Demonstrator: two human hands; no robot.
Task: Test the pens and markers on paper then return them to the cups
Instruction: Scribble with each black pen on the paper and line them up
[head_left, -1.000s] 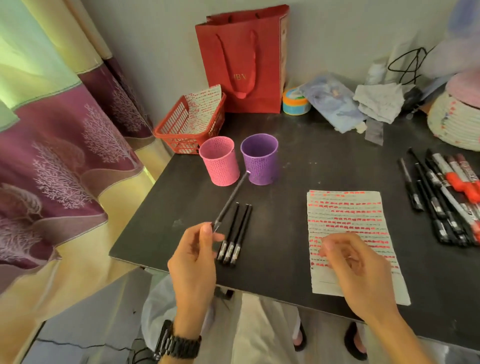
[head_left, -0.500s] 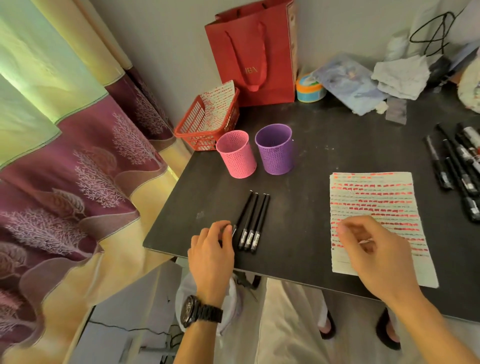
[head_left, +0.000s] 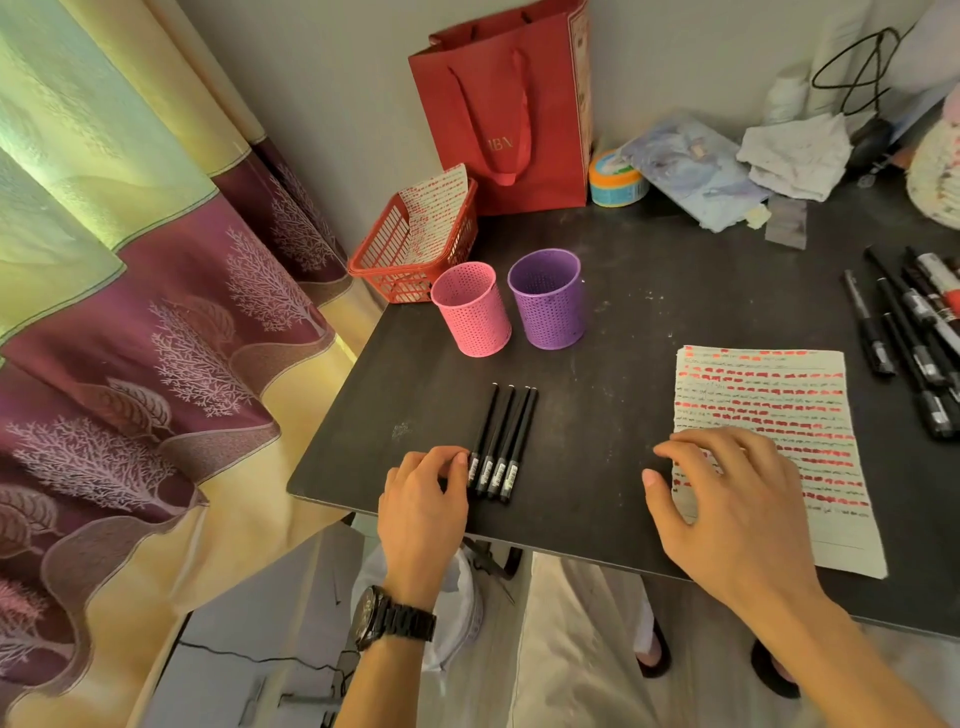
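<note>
Several black pens (head_left: 501, 441) lie side by side on the dark table (head_left: 597, 467), caps toward me. My left hand (head_left: 423, 499) rests at their near end, its curled fingertips touching the leftmost pen. My right hand (head_left: 727, 499) lies flat with fingers spread on the left edge of the paper (head_left: 769, 395), which is covered in red and dark test marks. The pink cup (head_left: 470, 309) and the purple cup (head_left: 548, 304) stand upright behind the pens, and nothing shows inside them.
More black pens and markers (head_left: 914, 332) lie at the right edge. A red basket (head_left: 410, 249) holding a marked sheet, a red gift bag (head_left: 504, 114) and assorted clutter sit at the back. A curtain hangs on the left.
My left hand has laid the pen it held down as the leftmost of the row. My right hand has flattened onto the paper. The view has shifted left.
</note>
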